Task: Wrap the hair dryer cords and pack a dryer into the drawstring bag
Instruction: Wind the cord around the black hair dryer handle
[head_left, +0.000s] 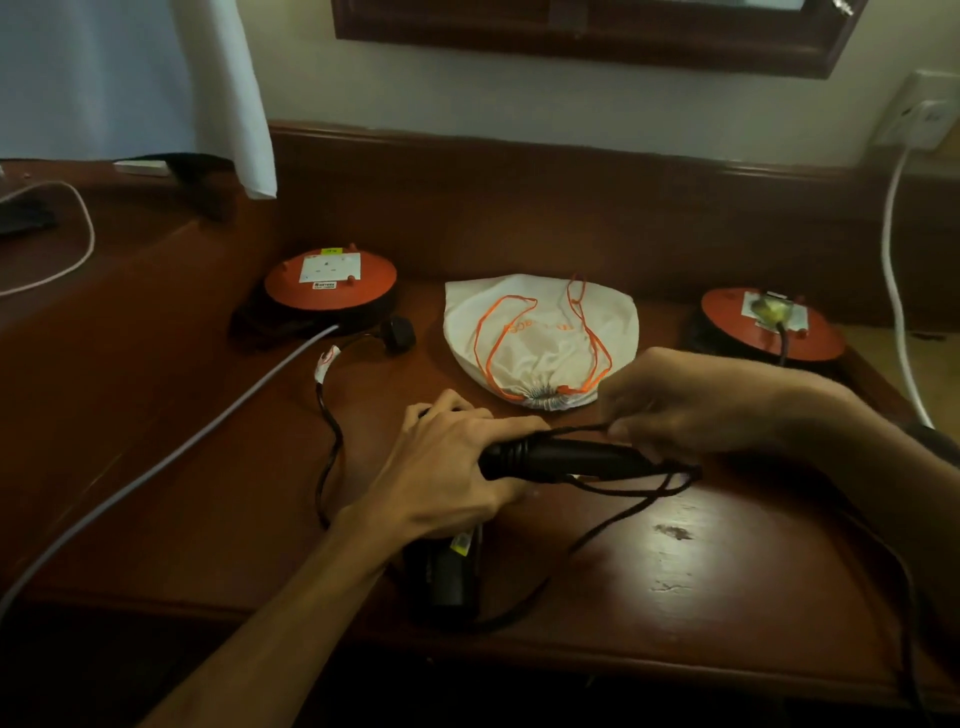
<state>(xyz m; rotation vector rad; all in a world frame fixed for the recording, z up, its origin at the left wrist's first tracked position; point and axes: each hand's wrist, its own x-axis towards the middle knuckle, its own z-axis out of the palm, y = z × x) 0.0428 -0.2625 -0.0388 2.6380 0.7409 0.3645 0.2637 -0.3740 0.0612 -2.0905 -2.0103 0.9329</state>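
A black hair dryer (550, 460) lies on the wooden desk (701, 551), its handle pointing right and its body (447, 566) towards me. My left hand (447, 467) grips it where handle meets body. My right hand (691, 405) pinches the thin black cord (634, 501) just above the handle's end; several cord loops hang off that end and trail right and down off the desk edge. A white drawstring bag (540, 332) with orange strings lies flat behind my hands, its gathered mouth facing me.
Two red round cord reels stand at the back, left reel (330, 283) and right reel (769, 325). A black plug (397, 335) with a tagged cord lies near the left reel. A grey cable (171, 462) crosses the desk's left; a white cable (896, 291) hangs from a wall socket.
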